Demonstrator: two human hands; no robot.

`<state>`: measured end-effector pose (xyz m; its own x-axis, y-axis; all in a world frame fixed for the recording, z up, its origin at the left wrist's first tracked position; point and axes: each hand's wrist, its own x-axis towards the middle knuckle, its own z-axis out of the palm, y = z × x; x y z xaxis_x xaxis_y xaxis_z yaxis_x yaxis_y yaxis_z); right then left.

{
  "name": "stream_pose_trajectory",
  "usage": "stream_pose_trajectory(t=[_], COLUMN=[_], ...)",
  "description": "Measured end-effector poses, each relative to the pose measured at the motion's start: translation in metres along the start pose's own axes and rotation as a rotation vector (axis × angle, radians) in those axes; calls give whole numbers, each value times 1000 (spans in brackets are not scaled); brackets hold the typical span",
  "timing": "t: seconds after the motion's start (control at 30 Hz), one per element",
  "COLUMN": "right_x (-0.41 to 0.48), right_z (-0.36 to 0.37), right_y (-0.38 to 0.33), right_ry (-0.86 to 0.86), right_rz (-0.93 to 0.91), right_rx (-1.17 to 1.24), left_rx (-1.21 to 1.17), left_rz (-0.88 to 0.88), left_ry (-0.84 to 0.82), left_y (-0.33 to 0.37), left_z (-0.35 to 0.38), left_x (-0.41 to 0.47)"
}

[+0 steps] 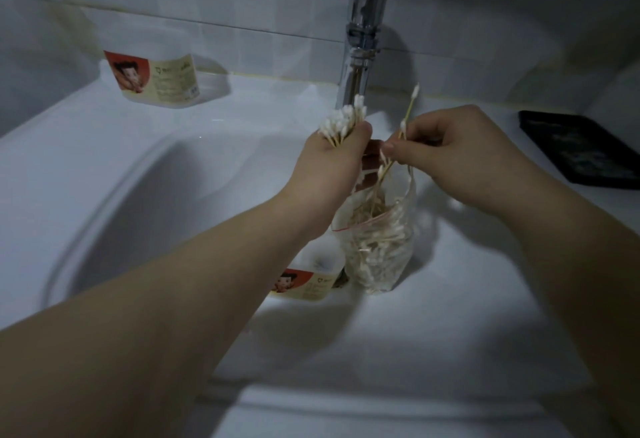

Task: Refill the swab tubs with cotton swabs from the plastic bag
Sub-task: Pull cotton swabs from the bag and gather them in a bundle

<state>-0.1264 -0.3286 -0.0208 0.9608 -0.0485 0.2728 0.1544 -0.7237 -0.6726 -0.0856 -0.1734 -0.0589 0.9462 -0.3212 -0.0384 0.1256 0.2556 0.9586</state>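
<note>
- Head view shows our left hand clamped round a bundle of cotton swabs, tips up and shafts near upright.
- Our right hand pinches a few loose swabs just above the open mouth of the plastic bag, which stands between both hands.
- The near tub sits right below the left wrist, touching the bag; the far tub is well apart, back-left.
- We judge the left hand nearer: its bundle goes straight down, shafts kept vertical.
</note>
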Motion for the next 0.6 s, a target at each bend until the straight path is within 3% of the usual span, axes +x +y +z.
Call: stream_pose_trajectory(t=[0.33,0.6], right_x=[1,2], right_z=[-1,2], right_y=[2,2], right_ry=[129,42], right_rz=[22,37], right_rx=[169,307], left_rx=[152,274], left_rz=[74,123], left_ry=[-62,-88], left_y=[-1,0], left_z=[-1,0], left_x=[-7,-11])
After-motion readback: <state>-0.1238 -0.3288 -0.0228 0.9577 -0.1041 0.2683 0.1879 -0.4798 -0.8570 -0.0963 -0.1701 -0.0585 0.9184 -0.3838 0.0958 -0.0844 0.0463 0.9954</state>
